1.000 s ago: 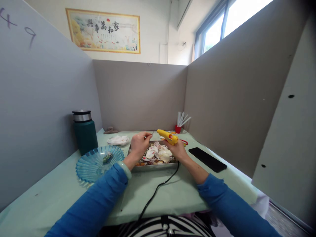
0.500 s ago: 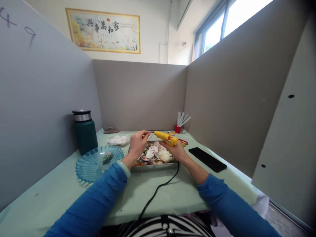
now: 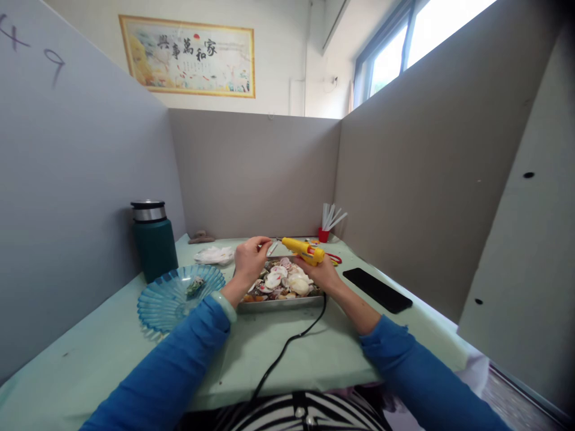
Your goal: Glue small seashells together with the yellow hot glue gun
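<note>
Presently, left hand (image 3: pixel 250 260) pinches a small pale piece (image 3: pixel 272 248), nearly closed; right hand (image 3: pixel 320 273) wraps firmly round yellow glue gun (image 3: pixel 302 248).

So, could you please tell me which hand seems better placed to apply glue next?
Probably the right hand: it grips the yellow glue gun, which points toward the small pale piece pinched in the left hand.

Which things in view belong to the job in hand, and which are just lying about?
In use, it seems:
yellow plastic glue gun, right hand
small pale piece, left hand
silvery metal tray of mixed shells
thin white sticks in small red cup

Lying about, probably:
dark green cylindrical bottle
flat black phone
</note>
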Demonstrator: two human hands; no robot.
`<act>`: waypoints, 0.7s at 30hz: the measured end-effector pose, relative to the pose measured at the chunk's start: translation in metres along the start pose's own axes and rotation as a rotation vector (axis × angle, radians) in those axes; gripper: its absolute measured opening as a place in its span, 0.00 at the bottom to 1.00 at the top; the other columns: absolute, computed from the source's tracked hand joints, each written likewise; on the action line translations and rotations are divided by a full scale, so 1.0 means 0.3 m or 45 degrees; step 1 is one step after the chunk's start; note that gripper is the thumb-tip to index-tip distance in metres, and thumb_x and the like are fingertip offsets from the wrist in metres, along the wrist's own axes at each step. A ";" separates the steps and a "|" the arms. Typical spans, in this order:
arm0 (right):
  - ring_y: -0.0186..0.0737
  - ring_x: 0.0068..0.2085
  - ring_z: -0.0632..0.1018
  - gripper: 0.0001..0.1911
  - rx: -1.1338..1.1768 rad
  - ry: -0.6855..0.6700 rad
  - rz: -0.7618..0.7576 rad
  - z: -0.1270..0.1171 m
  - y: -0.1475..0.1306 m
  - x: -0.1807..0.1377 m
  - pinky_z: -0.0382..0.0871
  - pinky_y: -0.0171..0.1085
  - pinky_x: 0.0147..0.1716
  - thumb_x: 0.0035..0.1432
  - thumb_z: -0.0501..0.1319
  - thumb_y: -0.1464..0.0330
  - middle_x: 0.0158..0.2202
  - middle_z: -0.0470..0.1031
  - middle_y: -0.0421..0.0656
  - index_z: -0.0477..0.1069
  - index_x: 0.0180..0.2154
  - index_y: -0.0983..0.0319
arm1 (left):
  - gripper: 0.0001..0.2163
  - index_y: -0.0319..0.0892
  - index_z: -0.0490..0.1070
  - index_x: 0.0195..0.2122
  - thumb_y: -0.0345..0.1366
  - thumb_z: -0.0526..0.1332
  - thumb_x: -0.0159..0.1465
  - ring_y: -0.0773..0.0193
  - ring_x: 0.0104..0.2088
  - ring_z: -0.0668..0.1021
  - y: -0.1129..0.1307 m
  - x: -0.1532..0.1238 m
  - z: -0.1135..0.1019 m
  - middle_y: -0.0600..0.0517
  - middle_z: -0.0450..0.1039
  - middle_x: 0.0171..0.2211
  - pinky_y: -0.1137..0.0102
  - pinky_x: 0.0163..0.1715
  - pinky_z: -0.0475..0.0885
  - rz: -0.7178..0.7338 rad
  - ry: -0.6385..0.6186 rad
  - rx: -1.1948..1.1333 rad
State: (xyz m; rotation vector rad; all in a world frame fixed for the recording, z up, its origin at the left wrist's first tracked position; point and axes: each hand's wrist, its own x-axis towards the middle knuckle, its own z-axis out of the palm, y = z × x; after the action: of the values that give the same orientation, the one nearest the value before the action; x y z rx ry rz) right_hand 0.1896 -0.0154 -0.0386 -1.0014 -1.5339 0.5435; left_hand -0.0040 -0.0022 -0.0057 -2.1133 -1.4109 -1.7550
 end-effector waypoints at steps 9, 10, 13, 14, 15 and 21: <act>0.34 0.22 0.67 0.13 0.008 -0.033 0.015 0.001 0.000 -0.004 0.60 0.34 0.21 0.46 0.65 0.59 0.20 0.69 0.40 0.73 0.27 0.63 | 0.08 0.43 0.78 0.33 0.38 0.59 0.59 0.64 0.29 0.77 -0.003 -0.001 0.000 0.51 0.77 0.25 0.73 0.31 0.67 -0.001 0.009 0.015; 0.34 0.22 0.67 0.13 0.002 -0.036 0.014 0.000 0.000 -0.004 0.60 0.34 0.21 0.46 0.65 0.59 0.20 0.69 0.40 0.73 0.27 0.63 | 0.08 0.43 0.78 0.33 0.38 0.59 0.59 0.64 0.29 0.77 -0.003 -0.001 0.000 0.51 0.77 0.25 0.73 0.31 0.67 -0.004 0.009 0.014; 0.34 0.22 0.67 0.13 -0.008 -0.048 -0.004 0.000 0.000 -0.005 0.61 0.34 0.21 0.47 0.64 0.59 0.21 0.69 0.41 0.73 0.28 0.63 | 0.08 0.43 0.78 0.33 0.38 0.59 0.59 0.64 0.28 0.77 -0.001 -0.002 -0.002 0.51 0.77 0.25 0.73 0.31 0.67 -0.007 0.009 0.007; 0.34 0.22 0.68 0.13 -0.009 -0.054 -0.010 0.001 0.000 -0.005 0.61 0.34 0.21 0.47 0.64 0.59 0.21 0.70 0.41 0.73 0.28 0.63 | 0.09 0.43 0.78 0.33 0.38 0.59 0.59 0.64 0.28 0.77 0.000 -0.002 -0.003 0.51 0.77 0.25 0.73 0.30 0.67 -0.010 0.010 0.002; 0.35 0.23 0.68 0.14 -0.008 -0.063 -0.015 0.001 0.000 -0.005 0.62 0.34 0.22 0.47 0.65 0.59 0.22 0.70 0.41 0.74 0.28 0.64 | 0.09 0.43 0.78 0.33 0.38 0.59 0.59 0.65 0.27 0.77 0.002 -0.001 -0.004 0.52 0.77 0.24 0.73 0.30 0.67 -0.019 0.012 -0.004; 0.35 0.24 0.69 0.16 0.012 -0.004 -0.016 -0.001 -0.001 -0.006 0.63 0.34 0.23 0.46 0.65 0.57 0.23 0.71 0.41 0.74 0.29 0.65 | 0.10 0.42 0.77 0.32 0.40 0.59 0.58 0.69 0.19 0.74 0.012 0.008 -0.013 0.55 0.75 0.21 0.73 0.26 0.66 -0.194 -0.015 -0.139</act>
State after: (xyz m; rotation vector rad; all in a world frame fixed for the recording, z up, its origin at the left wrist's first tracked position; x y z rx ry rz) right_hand 0.1897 -0.0170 -0.0394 -0.9836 -1.5377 0.5435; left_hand -0.0046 -0.0051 -0.0008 -2.1226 -1.5516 -1.9186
